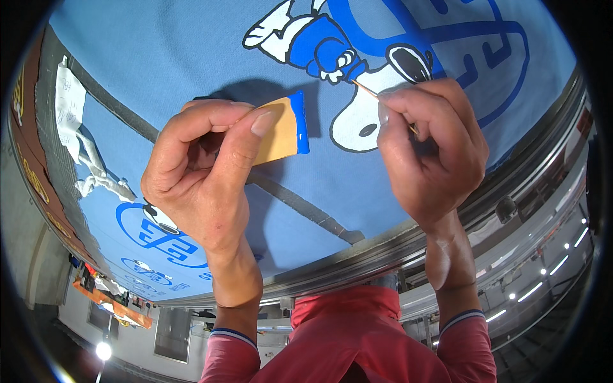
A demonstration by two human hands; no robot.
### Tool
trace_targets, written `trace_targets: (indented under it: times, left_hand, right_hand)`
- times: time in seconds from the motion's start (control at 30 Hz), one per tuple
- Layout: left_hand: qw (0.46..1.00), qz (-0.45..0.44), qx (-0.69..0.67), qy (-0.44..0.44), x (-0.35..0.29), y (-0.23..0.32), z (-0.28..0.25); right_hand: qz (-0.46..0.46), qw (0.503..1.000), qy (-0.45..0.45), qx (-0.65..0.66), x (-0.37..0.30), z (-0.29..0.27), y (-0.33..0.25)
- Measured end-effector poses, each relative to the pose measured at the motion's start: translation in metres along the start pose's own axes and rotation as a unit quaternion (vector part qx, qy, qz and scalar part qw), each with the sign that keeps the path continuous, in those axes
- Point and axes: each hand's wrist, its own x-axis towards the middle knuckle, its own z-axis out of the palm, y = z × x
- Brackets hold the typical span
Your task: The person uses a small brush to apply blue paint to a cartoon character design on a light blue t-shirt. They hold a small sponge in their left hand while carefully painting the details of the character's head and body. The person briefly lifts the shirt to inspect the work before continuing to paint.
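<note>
Held in left hand (204, 163): one tan card (278, 133), pinched narrowly between thumb and fingers, raised over the cloth; thick blue paint (300, 124) along its right-hand edge. Held in right hand (437, 137): one thin wooden stick (366, 89), gripped closely between thumb and fingers, pointing up and to the left. Stick tip at the blue part of a printed cartoon dog (357, 118), just beside its white head; touching or hovering, cannot tell. Beneath both hands: light blue cloth (357, 191). Behind the dog: large blue ring design (469, 30). Also listed: smaller prints (150, 233), lower left; dark strip (306, 209), running slantwise past left hand; crumpled white paper (71, 115), far left; red shirt (345, 332) with striped cuffs, bottom.
</note>
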Motion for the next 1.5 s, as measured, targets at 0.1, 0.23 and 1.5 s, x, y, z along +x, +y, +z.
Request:
trace_targets:
  times: [0.1, 0.23, 1.5]
  left_hand:
    - [1.0, 0.001, 0.0, -0.001, -0.0001, 0.0003, -0.0005]
    - [1.0, 0.004, -0.009, -0.002, 0.0003, -0.0004, -0.0006]
    - [0.999, -0.026, -0.015, 0.024, 0.0001, 0.0037, 0.0031]
  right_hand:
    - [0.0, 1.0, -0.004, 0.001, 0.0, -0.0004, 0.0]
    - [0.004, 1.0, -0.007, 0.004, -0.0003, -0.0009, -0.0004]
    - [0.036, 0.999, -0.018, -0.016, 0.0043, -0.0033, -0.007]
